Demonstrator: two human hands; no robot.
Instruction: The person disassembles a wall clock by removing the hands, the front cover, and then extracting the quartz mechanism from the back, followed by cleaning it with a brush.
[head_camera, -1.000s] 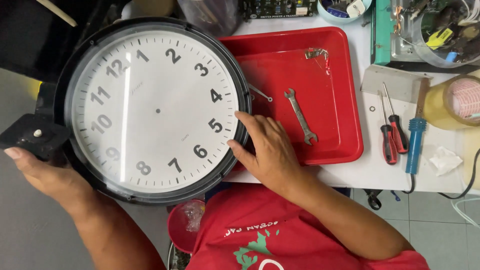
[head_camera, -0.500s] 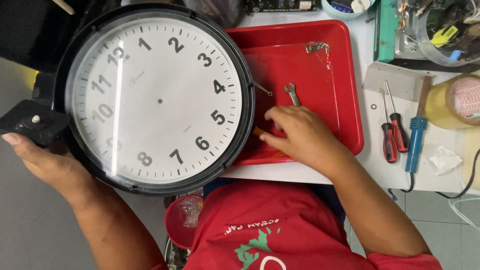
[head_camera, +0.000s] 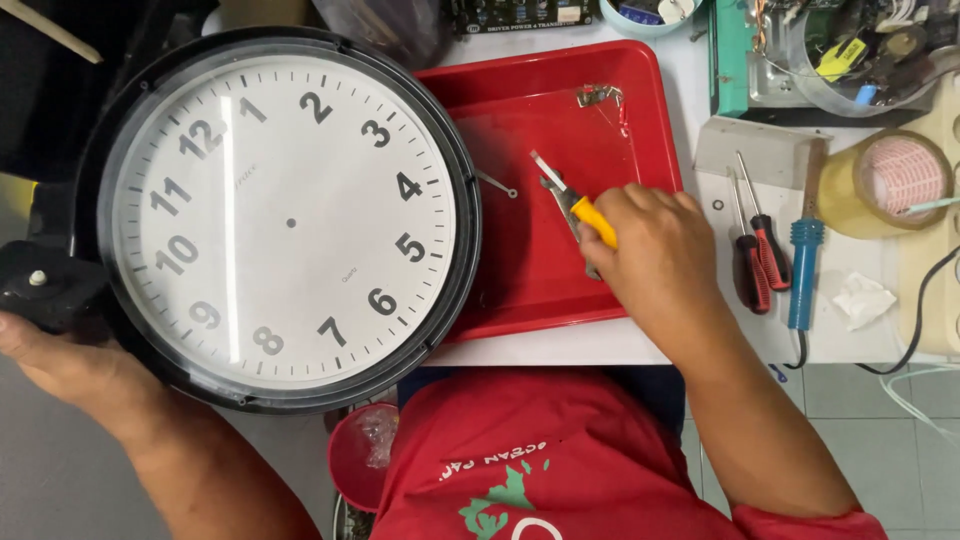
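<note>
A large round wall clock (head_camera: 290, 220) with a white face, a black rim and no hands fills the left side. My left hand (head_camera: 60, 355) grips it from below at its lower left edge, beside a black block (head_camera: 40, 285) on the rim. My right hand (head_camera: 655, 250) is over the red tray (head_camera: 560, 90) and holds pliers with a yellow handle (head_camera: 575, 205), their metal jaws pointing up and left. A grey metal tool tip shows under the hand. A thin metal pin (head_camera: 497, 183) lies at the tray's left edge, against the clock's rim.
A small metal clip (head_camera: 597, 96) lies at the tray's far edge. To the right of the tray are two red-handled screwdrivers (head_camera: 755, 255), a blue soldering iron (head_camera: 803, 270), a roll of tape (head_camera: 890, 180) and a crumpled tissue (head_camera: 862, 300). Electronics clutter the far right.
My right hand left the clock's rim, moved right over the tray and took hold of the yellow-handled pliers. The wrench in the tray is now mostly covered by the hand.
</note>
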